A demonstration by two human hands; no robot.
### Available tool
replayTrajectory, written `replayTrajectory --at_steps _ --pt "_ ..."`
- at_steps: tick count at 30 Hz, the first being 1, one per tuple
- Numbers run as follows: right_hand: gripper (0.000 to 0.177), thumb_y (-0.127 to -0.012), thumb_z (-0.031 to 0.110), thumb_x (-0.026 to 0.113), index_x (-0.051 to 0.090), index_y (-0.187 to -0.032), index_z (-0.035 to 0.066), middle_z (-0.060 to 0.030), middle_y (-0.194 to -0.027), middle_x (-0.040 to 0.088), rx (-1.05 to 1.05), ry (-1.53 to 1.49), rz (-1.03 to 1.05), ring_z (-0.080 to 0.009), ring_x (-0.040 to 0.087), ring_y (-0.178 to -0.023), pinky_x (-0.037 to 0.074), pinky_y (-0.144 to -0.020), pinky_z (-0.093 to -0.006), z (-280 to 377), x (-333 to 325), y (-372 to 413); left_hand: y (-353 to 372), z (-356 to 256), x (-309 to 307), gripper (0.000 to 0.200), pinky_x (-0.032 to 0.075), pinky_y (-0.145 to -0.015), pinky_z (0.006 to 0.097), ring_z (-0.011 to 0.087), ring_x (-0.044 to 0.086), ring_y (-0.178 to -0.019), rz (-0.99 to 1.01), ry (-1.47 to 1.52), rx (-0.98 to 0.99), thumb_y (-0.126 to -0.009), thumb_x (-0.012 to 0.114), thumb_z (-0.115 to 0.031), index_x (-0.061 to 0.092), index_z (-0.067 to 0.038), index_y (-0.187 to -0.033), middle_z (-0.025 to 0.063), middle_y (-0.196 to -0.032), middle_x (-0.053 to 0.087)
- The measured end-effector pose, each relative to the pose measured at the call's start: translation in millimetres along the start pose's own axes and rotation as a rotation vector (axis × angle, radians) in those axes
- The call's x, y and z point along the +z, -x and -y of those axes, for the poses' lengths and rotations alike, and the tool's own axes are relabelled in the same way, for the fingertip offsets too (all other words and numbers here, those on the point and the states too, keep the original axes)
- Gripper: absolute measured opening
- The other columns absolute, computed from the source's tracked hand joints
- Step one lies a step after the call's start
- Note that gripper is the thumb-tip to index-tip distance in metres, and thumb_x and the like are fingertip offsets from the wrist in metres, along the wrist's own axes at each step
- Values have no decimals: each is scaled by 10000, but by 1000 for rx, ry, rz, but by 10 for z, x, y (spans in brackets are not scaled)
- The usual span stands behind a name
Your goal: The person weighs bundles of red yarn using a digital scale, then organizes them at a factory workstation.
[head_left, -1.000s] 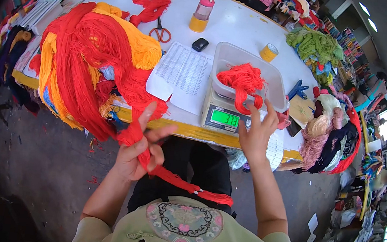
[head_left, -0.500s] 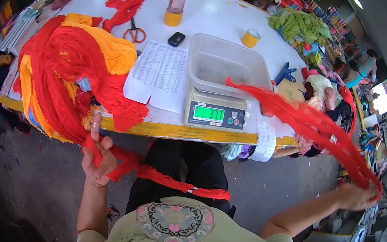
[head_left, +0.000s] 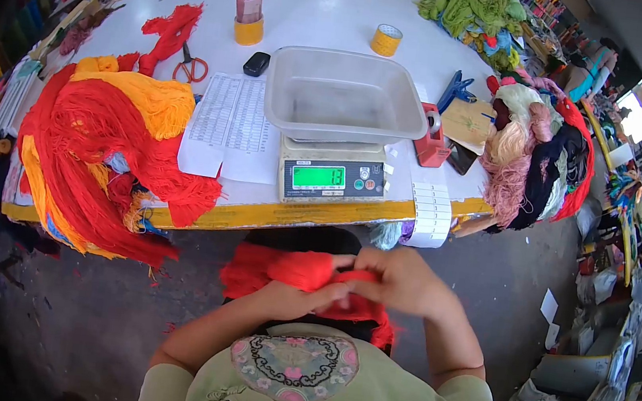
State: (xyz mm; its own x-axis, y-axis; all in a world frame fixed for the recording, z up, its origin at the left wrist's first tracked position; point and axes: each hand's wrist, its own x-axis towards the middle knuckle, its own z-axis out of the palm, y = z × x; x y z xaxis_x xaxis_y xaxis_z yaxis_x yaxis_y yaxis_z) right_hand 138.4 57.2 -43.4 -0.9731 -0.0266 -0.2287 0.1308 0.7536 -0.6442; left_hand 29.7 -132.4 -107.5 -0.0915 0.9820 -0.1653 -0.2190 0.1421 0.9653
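Observation:
A bunch of red yarn (head_left: 281, 266) lies across my lap, below the table's front edge. My left hand (head_left: 307, 297) is closed on it from the left. My right hand (head_left: 388, 277) pinches the strands at the right, and its fingertips meet those of my left hand. Some finger detail is blurred and partly covered by yarn. Just beyond my hands stands a digital scale (head_left: 330, 178) with a lit green display. The clear plastic tub (head_left: 338, 126) on the scale's top has nothing in it.
Red yarn (head_left: 93, 132) and orange yarn (head_left: 152, 104) hang over the table's left edge. Near them are scissors (head_left: 190, 68), printed sheets (head_left: 226, 121) and a pink bottle (head_left: 250, 3). A red tape dispenser (head_left: 431, 143) and mixed yarn (head_left: 528, 146) are on the right.
My right hand has come in from the far right with its red yarn. My left hand has moved right, and both now meet over my lap. The scale's reading has dropped.

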Motion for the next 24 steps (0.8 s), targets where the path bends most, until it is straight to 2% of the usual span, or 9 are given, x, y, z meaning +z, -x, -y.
replayTrajectory --at_steps 1,2,3,5,8,14,17,20,24 --pt "124 -889 171 655 577 -939 89 -86 -713 627 29 -263 36 -222 642 -681 503 -625 -362 -185 -75 -64 92 102 31 499 457 -652 229 70 544 -686 -246 -99 142 -987 558 -175 386 0 -1422 15 -770 601" --pt "125 -885 96 655 556 -960 88 -44 -767 608 -23 -453 -183 -147 596 -730 482 -656 -329 -441 -58 -187 165 109 6 507 449 -646 227 70 531 -682 -302 -57 165 -989 549 -159 365 -2 -1434 19 -781 601" --pt "116 -938 86 596 543 -1040 72 -36 -959 647 -14 -202 -411 -125 605 -834 473 -716 -294 -729 -136 -336 242 93 -21 516 441 -640 226 70 518 -678 -359 -13 190 -990 540 -144 345 -5 -1446 23 -791 601" --pt "263 -891 35 576 536 -1148 74 -82 -1083 655 -81 215 -788 -299 591 -1015 457 -851 -406 -1359 -250 -731 366 113 -69 544 441 -675 226 74 508 -696 -438 56 215 -991 518 -97 288 -15 -1477 18 -783 579" --pt "306 -868 46 606 535 -1163 89 -100 -1088 654 6 329 -716 -316 547 -1099 380 -941 -471 -1800 -309 -1063 364 138 -15 539 345 -528 197 39 425 -565 -502 -19 244 -985 522 -108 301 -33 -1471 17 -725 567" --pt "401 -809 39 653 543 -1184 129 -79 -1067 658 -24 574 -704 -277 549 -1092 331 -951 -466 -2018 -267 -1289 344 199 11 493 372 -553 196 41 459 -596 -548 -22 252 -976 532 -72 374 -28 -1441 23 -735 586" --pt "353 -794 36 682 573 -1121 112 -43 -986 654 -16 454 -894 -272 557 -1053 327 -979 -460 -1641 -356 -1069 306 261 -38 490 374 -553 196 43 454 -586 -564 -67 254 -979 519 -67 363 -32 -1443 27 -745 587" --pt "311 -791 38 702 575 -1070 93 -45 -929 633 -44 361 -862 -265 566 -1010 344 -957 -433 -1309 -465 -735 276 270 -114 510 383 -554 200 49 447 -578 -529 -126 281 -986 501 -69 316 -40 -1461 35 -774 588" --pt "220 -840 39 666 566 -1032 79 -70 -871 632 -329 -171 -40 -263 596 -902 362 -899 -378 -465 -424 -321 230 100 -176 581 463 -711 246 105 538 -722 -346 -31 132 -1005 478 -114 200 -22 -1506 34 -835 577"
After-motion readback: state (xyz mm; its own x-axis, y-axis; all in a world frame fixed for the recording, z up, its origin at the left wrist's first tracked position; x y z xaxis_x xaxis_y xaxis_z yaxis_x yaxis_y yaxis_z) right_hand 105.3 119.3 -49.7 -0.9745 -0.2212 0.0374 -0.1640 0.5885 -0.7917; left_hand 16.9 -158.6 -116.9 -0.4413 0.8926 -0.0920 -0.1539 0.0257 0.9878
